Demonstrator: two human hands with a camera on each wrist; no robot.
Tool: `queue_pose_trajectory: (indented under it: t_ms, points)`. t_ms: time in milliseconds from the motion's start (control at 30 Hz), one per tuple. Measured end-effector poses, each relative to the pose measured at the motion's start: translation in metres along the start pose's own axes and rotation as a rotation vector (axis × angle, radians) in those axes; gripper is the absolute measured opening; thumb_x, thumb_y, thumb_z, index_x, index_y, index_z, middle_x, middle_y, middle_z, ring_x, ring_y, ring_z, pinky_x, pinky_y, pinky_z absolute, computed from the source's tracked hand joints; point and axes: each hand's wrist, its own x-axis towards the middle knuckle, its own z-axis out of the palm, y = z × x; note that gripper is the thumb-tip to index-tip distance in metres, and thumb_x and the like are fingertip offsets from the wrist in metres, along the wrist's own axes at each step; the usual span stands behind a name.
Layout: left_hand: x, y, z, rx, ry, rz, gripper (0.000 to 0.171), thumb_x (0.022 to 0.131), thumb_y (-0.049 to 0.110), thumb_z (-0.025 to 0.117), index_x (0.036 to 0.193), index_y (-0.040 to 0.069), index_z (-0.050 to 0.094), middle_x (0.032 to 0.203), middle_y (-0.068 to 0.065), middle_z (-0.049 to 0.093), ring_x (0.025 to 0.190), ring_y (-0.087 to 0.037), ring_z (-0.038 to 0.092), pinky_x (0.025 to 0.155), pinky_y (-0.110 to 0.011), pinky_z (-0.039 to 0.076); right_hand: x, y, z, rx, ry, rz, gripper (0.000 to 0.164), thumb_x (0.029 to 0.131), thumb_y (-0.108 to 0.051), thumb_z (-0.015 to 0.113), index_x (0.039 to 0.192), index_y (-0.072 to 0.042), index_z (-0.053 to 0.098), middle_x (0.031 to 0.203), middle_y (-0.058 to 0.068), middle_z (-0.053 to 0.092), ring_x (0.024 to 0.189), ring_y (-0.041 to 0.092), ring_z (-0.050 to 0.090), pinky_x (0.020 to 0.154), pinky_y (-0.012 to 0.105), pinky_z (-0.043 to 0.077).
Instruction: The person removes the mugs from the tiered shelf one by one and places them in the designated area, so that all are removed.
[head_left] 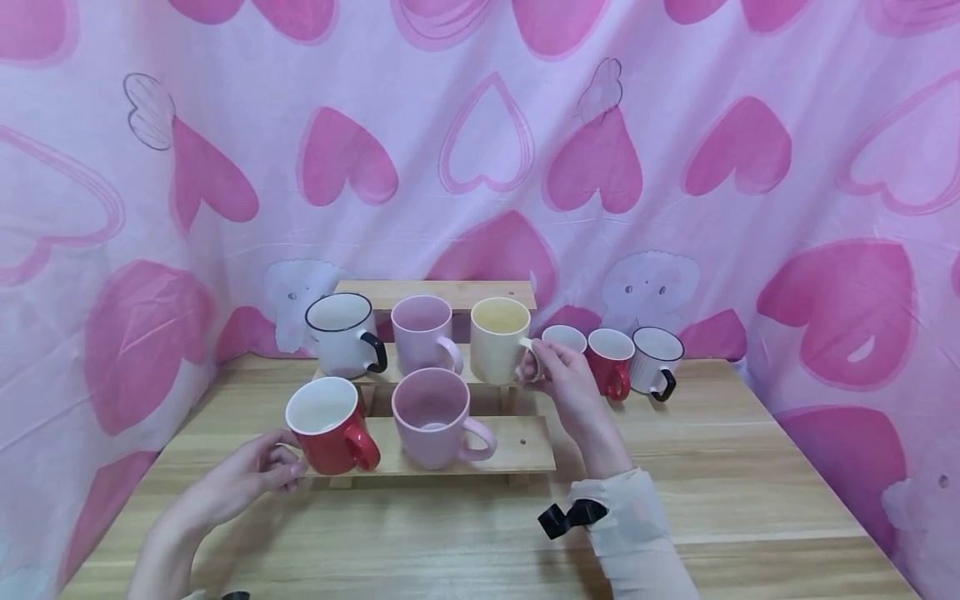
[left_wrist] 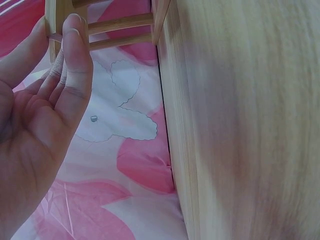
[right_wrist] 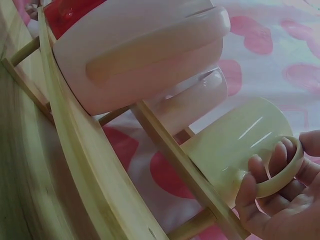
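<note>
My right hand grips the handle of a pale yellow mug, which stands at the right end of the middle tier of a wooden rack. In the right wrist view, fingers curl through the mug's handle. Beside a red mug, my left hand pinches the rack's left end between thumb and fingers, as the left wrist view shows. A pink mug stands right of the red one on the lower tier. Left of the yellow mug are another pink mug and a white black-rimmed mug.
On the table, right of the rack, stand a white-rimmed mug partly hidden by my hand, a smaller red mug and a white mug with a black handle. A heart-patterned curtain hangs behind the rack's top tier.
</note>
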Motion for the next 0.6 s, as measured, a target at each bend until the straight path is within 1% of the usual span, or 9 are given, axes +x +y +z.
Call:
queue_pose_trajectory:
  t_ms: [233, 433, 600]
  points:
    - [-0.0006, 0.0024, -0.0005, -0.033, -0.014, -0.013, 0.027, 0.097, 0.002, 0.055, 0.118, -0.014, 0.046, 0.094, -0.022, 0.064, 0.082, -0.023, 0.065, 0.074, -0.035, 0.057, 0.0012, 0.0017, 0.0000, 0.023, -0.027, -0.015, 0.035, 0.103, -0.024, 0.051, 0.079, 0.001, 0.052, 0.070, 0.009, 0.049, 0.067, 0.021, 0.054, 0.065, 0.032, 0.050]
    - [-0.0006, 0.0018, -0.0006, -0.026, -0.010, -0.015, 0.028, 0.097, 0.002, 0.056, 0.119, -0.013, 0.047, 0.094, -0.022, 0.064, 0.082, -0.023, 0.065, 0.074, -0.036, 0.057, 0.0003, 0.0008, 0.0011, 0.023, -0.052, -0.031, 0.035, 0.104, -0.023, 0.049, 0.080, 0.003, 0.052, 0.070, 0.009, 0.047, 0.065, 0.021, 0.050, 0.061, 0.029, 0.046]
    - [-0.0002, 0.0017, -0.0004, -0.029, -0.010, -0.013, 0.028, 0.097, 0.002, 0.056, 0.119, -0.013, 0.046, 0.094, -0.023, 0.063, 0.082, -0.023, 0.065, 0.074, -0.035, 0.057, -0.0007, 0.0001, 0.0009, 0.025, -0.086, -0.041, 0.036, 0.104, -0.021, 0.049, 0.079, 0.005, 0.052, 0.070, 0.009, 0.048, 0.064, 0.021, 0.050, 0.061, 0.028, 0.046]
